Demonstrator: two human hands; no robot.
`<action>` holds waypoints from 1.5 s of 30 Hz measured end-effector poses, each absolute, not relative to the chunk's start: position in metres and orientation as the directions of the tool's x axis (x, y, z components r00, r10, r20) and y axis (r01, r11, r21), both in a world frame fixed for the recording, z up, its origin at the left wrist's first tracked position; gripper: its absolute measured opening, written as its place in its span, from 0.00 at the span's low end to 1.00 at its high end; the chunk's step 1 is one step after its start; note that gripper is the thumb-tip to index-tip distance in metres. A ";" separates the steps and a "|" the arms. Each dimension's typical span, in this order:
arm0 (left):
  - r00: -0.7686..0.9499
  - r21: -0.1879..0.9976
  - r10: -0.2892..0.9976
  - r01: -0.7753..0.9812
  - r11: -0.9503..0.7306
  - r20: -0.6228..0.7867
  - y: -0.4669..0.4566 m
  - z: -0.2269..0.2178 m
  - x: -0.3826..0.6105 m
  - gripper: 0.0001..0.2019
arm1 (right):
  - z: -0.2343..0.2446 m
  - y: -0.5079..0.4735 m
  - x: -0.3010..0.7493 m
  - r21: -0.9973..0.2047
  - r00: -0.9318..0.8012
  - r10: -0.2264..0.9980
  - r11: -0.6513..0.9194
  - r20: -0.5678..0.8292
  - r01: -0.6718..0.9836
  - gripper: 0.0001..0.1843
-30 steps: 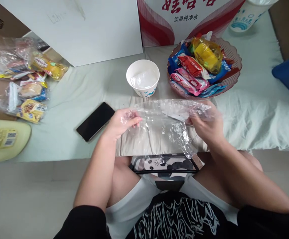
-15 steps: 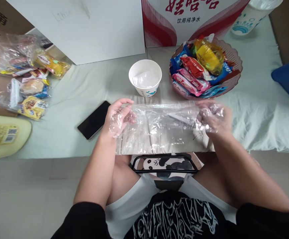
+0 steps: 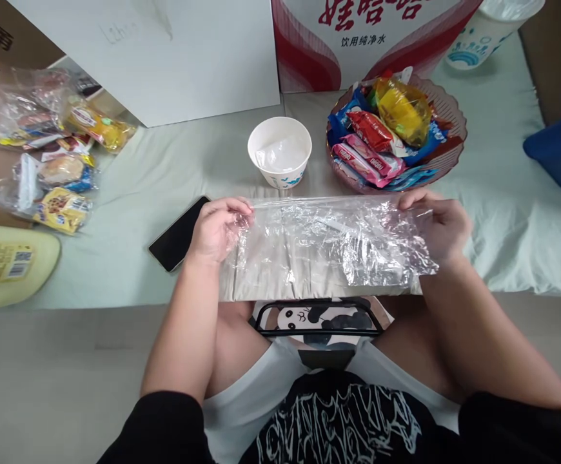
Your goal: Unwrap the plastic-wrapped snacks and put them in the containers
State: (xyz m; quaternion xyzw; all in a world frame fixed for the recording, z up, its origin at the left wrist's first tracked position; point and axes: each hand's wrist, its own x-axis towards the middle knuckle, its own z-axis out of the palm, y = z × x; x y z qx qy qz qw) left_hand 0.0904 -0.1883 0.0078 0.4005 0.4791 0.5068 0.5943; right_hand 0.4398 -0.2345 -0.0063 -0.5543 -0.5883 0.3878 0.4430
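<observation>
A clear plastic bag [image 3: 309, 238] hangs stretched between my two hands, above the front edge of the covered table. My left hand [image 3: 217, 229] pinches its upper left corner. My right hand [image 3: 442, 225] grips the upper right corner, and the film is crumpled beside it. Through the film a thin white strip shows faintly. Just beyond the bag stands a white paper cup [image 3: 280, 151] with clear plastic inside. A dark phone [image 3: 177, 238] lies by my left hand. Behind my right hand is a pink glass bowl [image 3: 449, 132] full of wrapped snacks.
Bagged snacks [image 3: 62, 154] lie at the left, above a pale yellow bottle [image 3: 9, 264]. A white box [image 3: 164, 64] and a red-and-white carton [image 3: 358, 51] stand at the back. Another paper cup [image 3: 478, 35] and a blue container [image 3: 558, 151] are at the right.
My right hand has moved slightly outward to the right and no longer has film over its fingers. My left hand has also come out from the film and now pinches the corner.
</observation>
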 end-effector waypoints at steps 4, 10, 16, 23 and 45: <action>0.018 0.974 0.985 -0.143 0.175 -0.174 -0.188 0.003 0.090 0.12 | -0.001 -0.236 0.422 -0.997 0.241 0.968 -0.079 -0.070 0.026 0.21; 0.101 0.976 0.985 -0.159 0.151 -0.136 -0.192 0.009 0.080 0.13 | 0.013 -0.249 0.425 -0.991 0.062 0.990 -0.122 -0.125 -0.056 0.24; 0.241 0.891 0.890 -0.148 0.429 -0.388 -0.189 0.011 0.078 0.18 | 0.012 -0.239 0.437 -0.953 -0.214 0.938 -0.293 -0.272 -0.072 0.30; 0.547 0.861 0.696 0.095 0.499 -0.464 -0.190 0.006 0.100 0.15 | 0.011 -0.245 0.387 -0.876 -0.572 0.728 -0.481 -0.378 -0.033 0.30; 0.452 0.944 0.854 -0.070 0.323 -0.259 -0.226 -0.026 0.146 0.23 | 0.003 -0.254 0.359 -0.990 -0.052 0.990 -0.125 -0.129 0.070 0.18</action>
